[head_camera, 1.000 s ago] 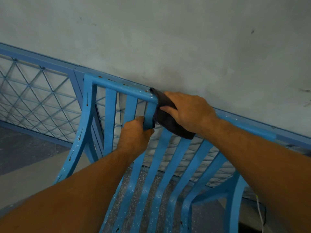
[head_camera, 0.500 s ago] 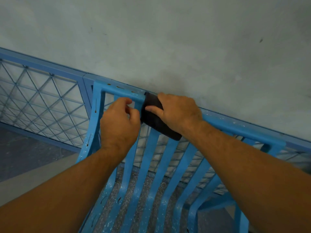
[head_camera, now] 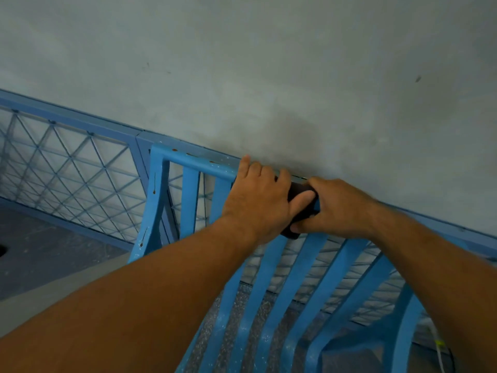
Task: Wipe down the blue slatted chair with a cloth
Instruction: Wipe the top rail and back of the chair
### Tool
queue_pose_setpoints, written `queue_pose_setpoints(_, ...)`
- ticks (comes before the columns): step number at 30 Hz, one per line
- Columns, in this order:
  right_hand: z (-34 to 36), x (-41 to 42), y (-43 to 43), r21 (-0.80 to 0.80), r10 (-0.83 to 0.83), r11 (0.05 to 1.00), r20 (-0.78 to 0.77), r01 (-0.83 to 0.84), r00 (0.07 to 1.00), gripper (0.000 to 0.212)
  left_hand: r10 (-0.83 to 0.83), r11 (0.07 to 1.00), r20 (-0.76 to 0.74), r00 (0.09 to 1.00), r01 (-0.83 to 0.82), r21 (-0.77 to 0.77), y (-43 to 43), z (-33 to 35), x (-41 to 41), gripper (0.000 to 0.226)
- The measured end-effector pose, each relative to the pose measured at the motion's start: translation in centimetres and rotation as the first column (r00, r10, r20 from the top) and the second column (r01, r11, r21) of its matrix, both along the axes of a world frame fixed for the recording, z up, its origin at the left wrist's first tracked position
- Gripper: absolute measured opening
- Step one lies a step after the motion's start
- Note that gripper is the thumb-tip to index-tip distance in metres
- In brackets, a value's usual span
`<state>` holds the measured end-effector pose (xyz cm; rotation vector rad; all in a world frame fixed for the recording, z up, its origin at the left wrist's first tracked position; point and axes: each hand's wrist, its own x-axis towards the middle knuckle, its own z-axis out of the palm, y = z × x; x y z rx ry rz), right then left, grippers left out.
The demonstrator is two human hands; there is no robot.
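The dark cloth [head_camera: 301, 193] lies on the top rail of the blue slatted chair [head_camera: 293, 267], mostly hidden between both hands. The left hand [head_camera: 259, 201] lies over the rail with fingers curled over its far edge and thumb pressing the cloth, while the right hand [head_camera: 340, 208] grips the cloth against the rail. Behind the chair stand a blue lattice railing [head_camera: 70, 168] and a pale wall [head_camera: 269, 63].
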<state>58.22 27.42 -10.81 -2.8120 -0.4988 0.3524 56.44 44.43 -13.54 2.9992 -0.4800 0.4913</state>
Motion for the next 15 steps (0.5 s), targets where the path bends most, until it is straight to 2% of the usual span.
queue_pose_setpoints(2, 0.2, 0.1, 0.2, 0.081, -0.007, 0.997, -0.024, 0.009, 1.0, 0.048, 0.021, 0.996, -0.027, 0.999, -0.019, 0.085, -0.8, 0.9, 0.9, 0.078)
queue_pose_setpoints(4, 0.2, 0.2, 0.2, 0.115, -0.021, 0.993, -0.047, 0.026, 0.999, 0.052, -0.018, 0.997, 0.003, 1.0, 0.018, 0.073, -0.5, 0.9, 1.8, 0.076)
queue_pose_setpoints(7, -0.1, 0.7, -0.1, -0.025, -0.013, 1.0, -0.022, 0.013, 1.0, 0.055, -0.16, 0.985, 0.163, 0.974, 0.168, -0.035, 2.0, -0.6, 2.6, 0.061)
queue_pose_setpoints(9, -0.5, 1.0, -0.1, -0.093, -0.016, 0.996, 0.01, 0.017, 1.0, 0.041, -0.192, 0.98, 0.21, 0.959, 0.198, -0.007, 4.8, -1.4, 3.3, 0.054)
queue_pose_setpoints(11, -0.8, 1.0, 0.1, -0.117, -0.029, 0.993, 0.03, 0.032, 0.999, 0.024, -0.145, 0.989, 0.182, 0.972, 0.147, 0.003, 7.0, -1.4, 3.5, 0.053)
queue_pose_setpoints(13, -1.0, 1.0, 0.3, -0.126, -0.059, 0.99, 0.022, 0.061, 0.998, 0.019, -0.021, 0.999, 0.141, 0.99, 0.014, 0.046, 6.8, -0.9, 3.4, 0.052)
queue_pose_setpoints(15, -0.9, 1.1, 0.4, -0.121, -0.082, 0.989, 0.007, 0.082, 0.997, 0.018, 0.007, 0.999, 0.111, 0.994, -0.011, 0.04, 4.5, -0.4, 3.1, 0.042)
